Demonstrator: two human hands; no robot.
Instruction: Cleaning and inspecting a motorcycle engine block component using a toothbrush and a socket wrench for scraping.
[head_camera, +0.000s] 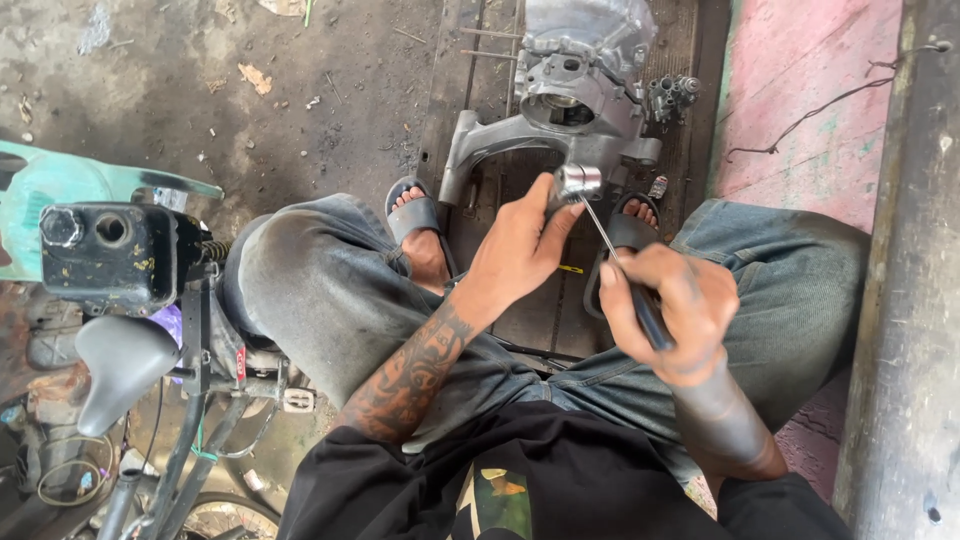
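Head view — left hand (520, 250) pinches metal cylinder (577, 182), right hand (660, 305) screwdriver (625, 275).

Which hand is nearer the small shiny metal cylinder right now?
Left. The left hand pinches the metal cylinder at its fingertips; the right hand sits lower, gripping the screwdriver whose tip reaches it.

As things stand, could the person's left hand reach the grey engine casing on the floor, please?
Probably yes: the left hand is at the small metal cylinder, just short of the engine casing, with nothing between them. It would have to let go first.
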